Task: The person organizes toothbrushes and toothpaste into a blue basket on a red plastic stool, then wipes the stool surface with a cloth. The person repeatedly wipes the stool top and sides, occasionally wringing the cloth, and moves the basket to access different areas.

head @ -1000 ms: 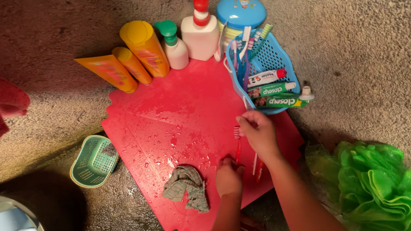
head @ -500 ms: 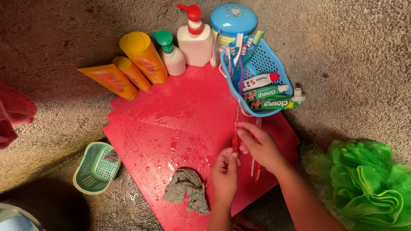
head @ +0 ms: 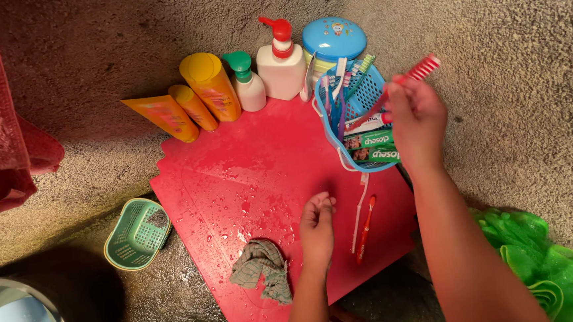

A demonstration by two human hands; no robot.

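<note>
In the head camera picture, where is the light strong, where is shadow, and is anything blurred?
Head view: warm light falls on the yellow bottles and the wet red mat, whose droplets glint; deep shadow lies at the lower left near the green basket; the right hand and its red toothbrush look slightly soft; the left hand is sharp.

Both forearms bare from elbow to wrist; no sleeve reaches into view. Left hand (head: 317, 227) bare: no glove, ring or band visible. Right hand (head: 416, 116) likewise bare, wrist unadorned. Fingernails short, seen on the left hand. No marks discernible in this dim light.
</note>
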